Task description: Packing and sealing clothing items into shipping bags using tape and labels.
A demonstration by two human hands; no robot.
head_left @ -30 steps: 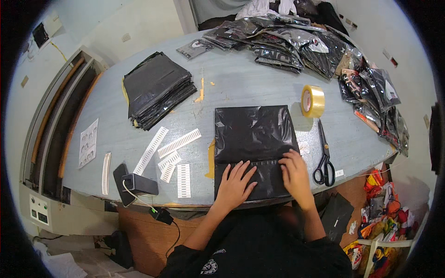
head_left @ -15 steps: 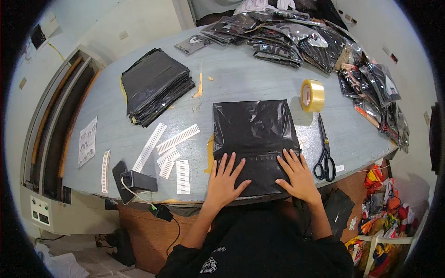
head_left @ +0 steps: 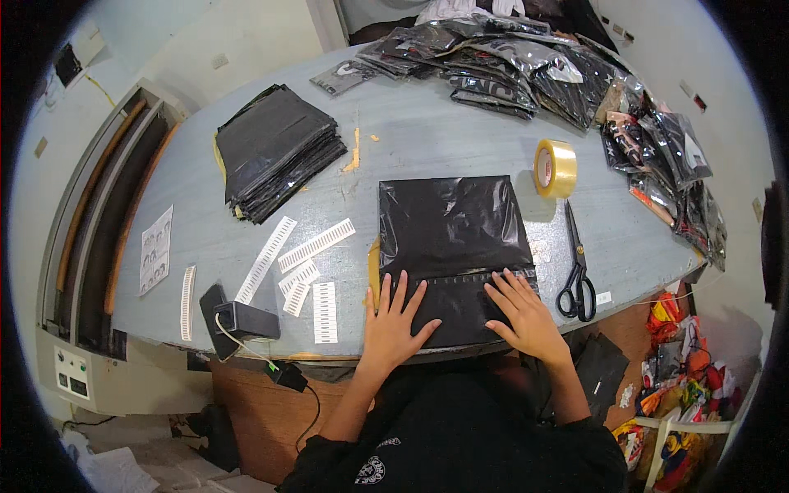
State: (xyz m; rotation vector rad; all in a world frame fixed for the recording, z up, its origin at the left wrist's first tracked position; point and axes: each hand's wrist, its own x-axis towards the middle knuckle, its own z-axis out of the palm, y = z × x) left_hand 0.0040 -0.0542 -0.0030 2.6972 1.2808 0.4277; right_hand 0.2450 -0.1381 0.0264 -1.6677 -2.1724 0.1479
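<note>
A black plastic mailing bag (head_left: 452,222) lies flat on the table in front of me, its lower part marked by a crosswise fold. My left hand (head_left: 394,324) presses flat on the bag's near left side, fingers spread. On the near right side my right hand (head_left: 526,316) rests palm down, its fingers stretched toward the fold. Neither hand grips anything. A bit of yellow material (head_left: 374,267) shows at the bag's left edge. Black-handled scissors (head_left: 577,275) and a roll of clear yellowish tape (head_left: 556,168) are to the right of the bag.
A stack of black bags (head_left: 275,152) stands at the far left. Barcode label strips (head_left: 325,312) and a black box with a cable (head_left: 246,320) lie nearer. Many clear-wrapped garments (head_left: 567,78) line the far right edge. A long machine (head_left: 107,214) stands left of the table (head_left: 444,148).
My right hand has slid slightly left and down along the bag. The left hand has shifted a little to the left. Both remain flat on the bag.
</note>
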